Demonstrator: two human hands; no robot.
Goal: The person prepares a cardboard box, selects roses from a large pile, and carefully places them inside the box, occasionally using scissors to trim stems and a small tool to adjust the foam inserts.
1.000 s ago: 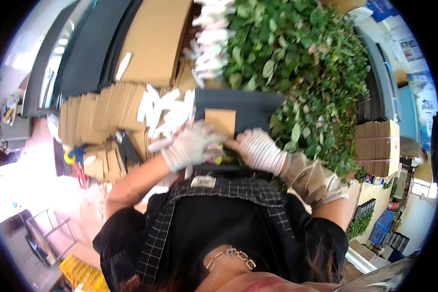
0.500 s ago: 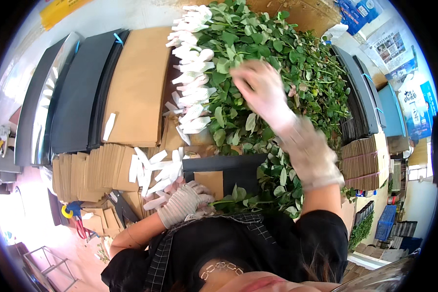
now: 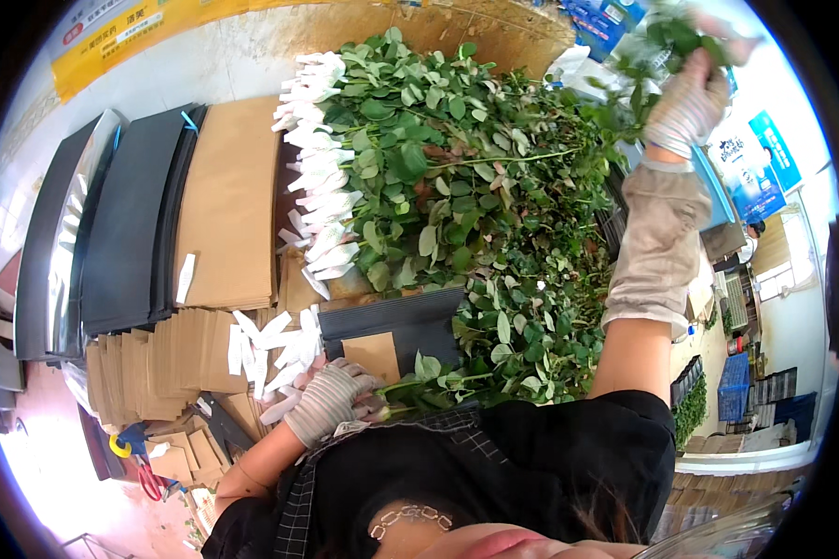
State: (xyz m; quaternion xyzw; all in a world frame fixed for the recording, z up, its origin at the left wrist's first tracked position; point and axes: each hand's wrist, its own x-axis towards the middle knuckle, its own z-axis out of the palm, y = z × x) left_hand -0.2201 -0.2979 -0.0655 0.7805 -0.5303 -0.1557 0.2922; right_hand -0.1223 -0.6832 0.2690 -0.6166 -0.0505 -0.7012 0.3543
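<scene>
My right hand [image 3: 692, 102], in a pale glove under a beige sleeve cover, is raised at the far right. Its fingers close round a leafy stem [image 3: 634, 98]; a pinkish, blurred end shows past them. Close to my body, my left hand [image 3: 331, 401], also gloved, curls at the head end of another leafy stem [image 3: 438, 382], its fingertips partly hidden. Behind that stem lies a black corrugated sheet [image 3: 429, 321] with a brown cardboard piece [image 3: 371, 357]. Beyond is a thick pile of leafy stems [image 3: 475, 186], their heads in white foam nets [image 3: 322, 177] at the left.
Loose white foam nets [image 3: 275, 340] lie beside my left hand. Stacks of brown cardboard [image 3: 228, 205] and black sheets [image 3: 135, 214] stand at the left, with folded cardboard [image 3: 163, 368] in front. Red-handled scissors [image 3: 149, 480] hang near the lower left. A blue crate [image 3: 734, 387] stands at the right.
My right hand has swung from over the pile to the far upper right and now holds a leafy stem. My left hand stays at the black sheet. The whole view has shifted a little.
</scene>
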